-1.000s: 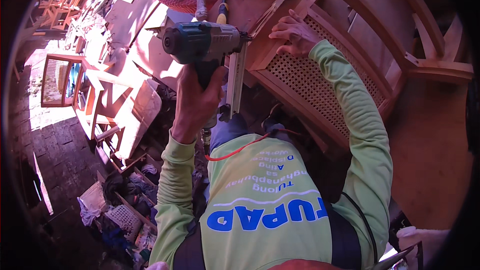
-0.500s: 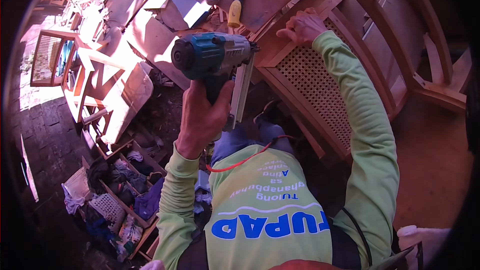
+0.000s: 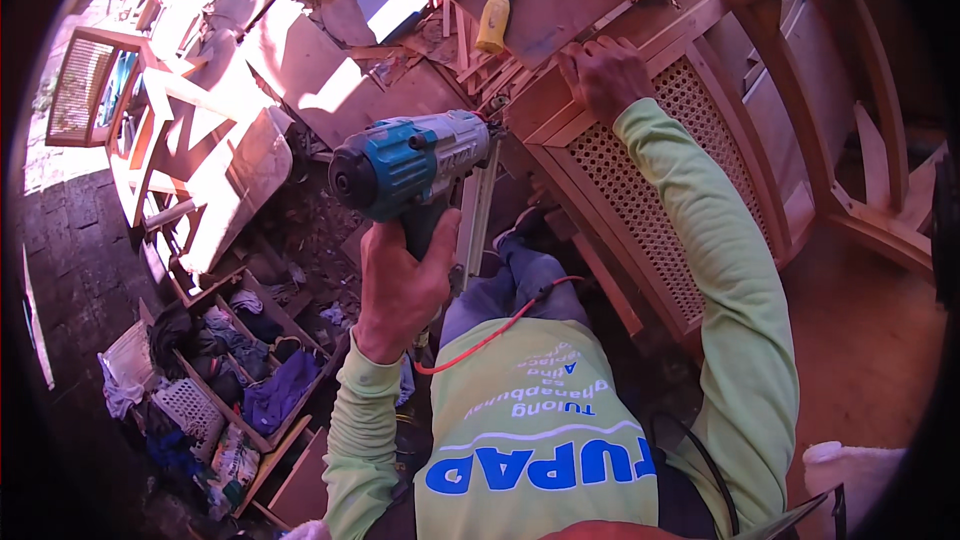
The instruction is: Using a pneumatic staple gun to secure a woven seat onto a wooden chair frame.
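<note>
Pneumatic nailer (image 3: pixel 410 165), teal and grey, beside cane-panelled wooden chair (image 3: pixel 680 170).
Your left hand (image 3: pixel 405 280): grip closed around the nailer's handle (image 3: pixel 425 227), nose (image 3: pixel 494 127) at the chair's corner edge, open gap between magazine (image 3: pixel 480 202) and chair. Your right hand (image 3: pixel 610 77): fingers curled at the far edge, whether pinching cannot be told; yellow-handled tool (image 3: pixel 494 20) nearby.
</note>
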### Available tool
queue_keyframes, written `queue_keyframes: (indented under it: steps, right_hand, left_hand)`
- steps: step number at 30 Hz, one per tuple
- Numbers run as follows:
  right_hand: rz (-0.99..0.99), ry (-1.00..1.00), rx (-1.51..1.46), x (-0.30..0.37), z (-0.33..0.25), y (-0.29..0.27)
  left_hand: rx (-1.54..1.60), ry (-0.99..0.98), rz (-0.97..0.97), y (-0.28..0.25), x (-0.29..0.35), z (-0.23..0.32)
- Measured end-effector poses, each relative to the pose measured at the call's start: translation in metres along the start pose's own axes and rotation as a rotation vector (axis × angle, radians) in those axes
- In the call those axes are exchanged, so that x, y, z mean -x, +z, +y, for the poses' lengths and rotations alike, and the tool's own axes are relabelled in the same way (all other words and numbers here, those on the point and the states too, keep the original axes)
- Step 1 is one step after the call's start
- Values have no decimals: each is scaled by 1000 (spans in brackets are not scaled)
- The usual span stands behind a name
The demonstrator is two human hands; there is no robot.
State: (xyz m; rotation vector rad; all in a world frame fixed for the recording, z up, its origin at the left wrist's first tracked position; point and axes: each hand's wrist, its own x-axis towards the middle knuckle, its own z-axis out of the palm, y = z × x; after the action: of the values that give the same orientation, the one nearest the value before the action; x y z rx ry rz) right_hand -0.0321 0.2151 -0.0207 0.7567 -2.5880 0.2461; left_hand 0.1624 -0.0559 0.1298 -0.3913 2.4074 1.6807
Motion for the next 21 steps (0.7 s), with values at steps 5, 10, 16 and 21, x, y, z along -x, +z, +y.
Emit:
queue_keyframes:
  steps: [5, 10, 16, 21]
  right_hand:
    - [-17, 76, 19, -4, -3, 1]
    - [-30, 94, 61, -9, -3, -3]
    - [-17, 100, 50, -10, -5, 4]
    - [-18, 115, 12, -10, -4, -2]
  left_hand:
    - [-69, 109, -16, -4, 4, -16]
    - [-128, 180, -10, -5, 18, -28]
    - [-84, 210, -15, -7, 18, -34]
    - [-129, 238, -58, -5, 10, -24]
